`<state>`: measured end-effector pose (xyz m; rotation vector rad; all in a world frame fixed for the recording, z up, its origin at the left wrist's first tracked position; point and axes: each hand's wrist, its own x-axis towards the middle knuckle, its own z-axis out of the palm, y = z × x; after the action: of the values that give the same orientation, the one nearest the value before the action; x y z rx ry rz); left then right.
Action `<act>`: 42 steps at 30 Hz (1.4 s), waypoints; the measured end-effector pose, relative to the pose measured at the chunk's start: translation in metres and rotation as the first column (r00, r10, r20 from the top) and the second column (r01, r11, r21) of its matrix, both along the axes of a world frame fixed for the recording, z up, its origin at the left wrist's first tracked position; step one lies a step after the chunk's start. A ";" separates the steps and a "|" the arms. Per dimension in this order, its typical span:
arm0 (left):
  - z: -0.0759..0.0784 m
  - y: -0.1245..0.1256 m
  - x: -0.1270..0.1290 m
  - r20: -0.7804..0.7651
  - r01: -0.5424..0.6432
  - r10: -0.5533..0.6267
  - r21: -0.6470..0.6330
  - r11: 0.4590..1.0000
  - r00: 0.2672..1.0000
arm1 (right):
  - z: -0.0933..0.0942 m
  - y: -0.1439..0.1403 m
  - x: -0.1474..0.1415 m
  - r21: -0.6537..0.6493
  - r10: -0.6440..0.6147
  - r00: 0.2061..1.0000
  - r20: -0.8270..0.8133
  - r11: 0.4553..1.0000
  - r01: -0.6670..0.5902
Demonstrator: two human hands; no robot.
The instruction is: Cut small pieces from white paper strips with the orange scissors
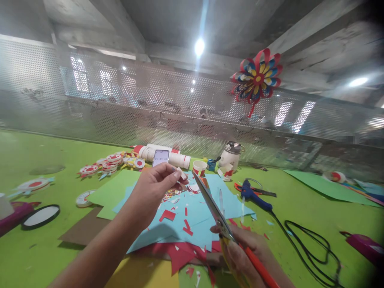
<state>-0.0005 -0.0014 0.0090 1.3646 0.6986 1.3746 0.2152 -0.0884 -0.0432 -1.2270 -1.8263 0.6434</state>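
Observation:
My left hand (159, 182) pinches a small white piece of paper (181, 173) between thumb and fingers, above the layered sheets. My right hand (243, 248) grips a pair of scissors (214, 204) with red and yellow handles. The blades look closed and point up and away, to the right of the white piece and apart from it. Below both hands lie light blue paper sheets (144, 236) strewn with red scraps (167, 215) and tiny white cuttings. Red paper (177, 256) and yellow paper (144, 274) stick out at the near side.
A blue glue gun (255, 197) with a black cord lies right. Behind the sheets are a phone (161, 157), a paper cup (199, 167) and a white jug (230, 157). Several round paper pieces (114, 159) sit left, near a black-rimmed mirror (41, 217). A paper flower (258, 79) hangs above.

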 end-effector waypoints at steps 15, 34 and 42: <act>-0.002 -0.010 0.008 -0.088 0.007 -0.004 0.024 1.000 0.996 | 0.013 -0.013 0.000 -0.192 0.002 0.975 -0.223 0.980 -0.046; -0.007 -0.010 0.011 -0.043 -0.076 0.075 -0.022 0.997 0.996 | 0.013 -0.012 -0.002 -0.127 0.096 0.995 -0.040 0.987 -0.100; -0.008 -0.008 0.011 0.100 -0.109 0.116 -0.066 0.992 0.988 | 0.000 -0.004 -0.002 -0.005 0.134 0.988 0.073 0.991 -0.134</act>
<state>0.0103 -0.0093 0.0007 1.2127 0.7511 1.4908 0.2135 -0.0923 -0.0428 -1.1477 -1.9828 0.6803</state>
